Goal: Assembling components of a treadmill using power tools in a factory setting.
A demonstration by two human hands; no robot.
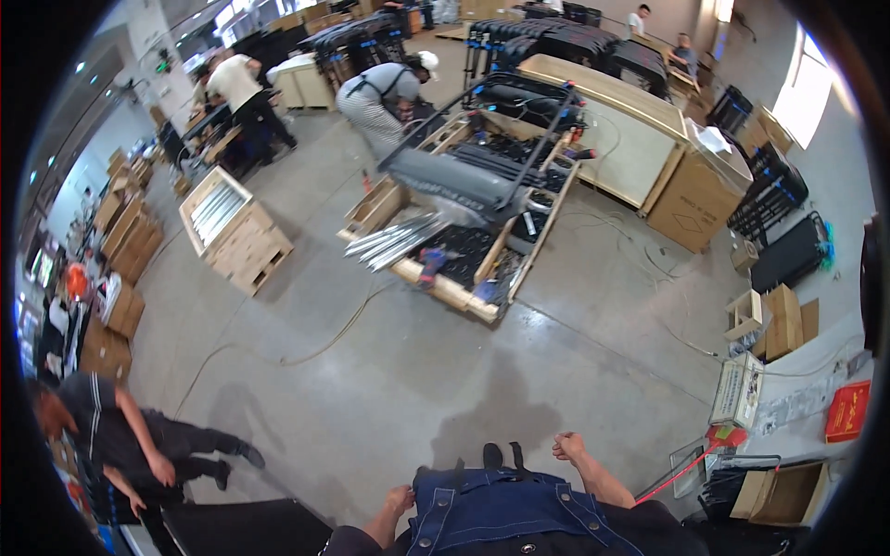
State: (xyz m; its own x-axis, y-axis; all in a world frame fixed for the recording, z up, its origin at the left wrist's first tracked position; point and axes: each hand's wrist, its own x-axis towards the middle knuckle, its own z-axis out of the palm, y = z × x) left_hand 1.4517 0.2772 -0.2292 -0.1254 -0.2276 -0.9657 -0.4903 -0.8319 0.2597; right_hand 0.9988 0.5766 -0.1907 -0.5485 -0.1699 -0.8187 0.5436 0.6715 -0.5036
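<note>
My left hand [399,500] hangs beside the dark blue apron [505,508] I wear, its fingers curled in. On the other side my right hand [568,447] is held out over the grey floor, loosely closed, and no object shows in it. Both hands are apart from any workpiece. Beyond them stands a low wooden work frame [451,295] with black parts, a bundle of silver metal tubes [394,241], a cordless power drill [432,265] and a grey padded panel [443,181] on it.
A wooden crate [243,250] with metal tubes stands left of the frame. Thin cable [320,350] crosses the floor. One person [139,435] is at the near left, another [385,97] bends by the frame. Cardboard box [695,208] and red-handled broom [681,473] are at right.
</note>
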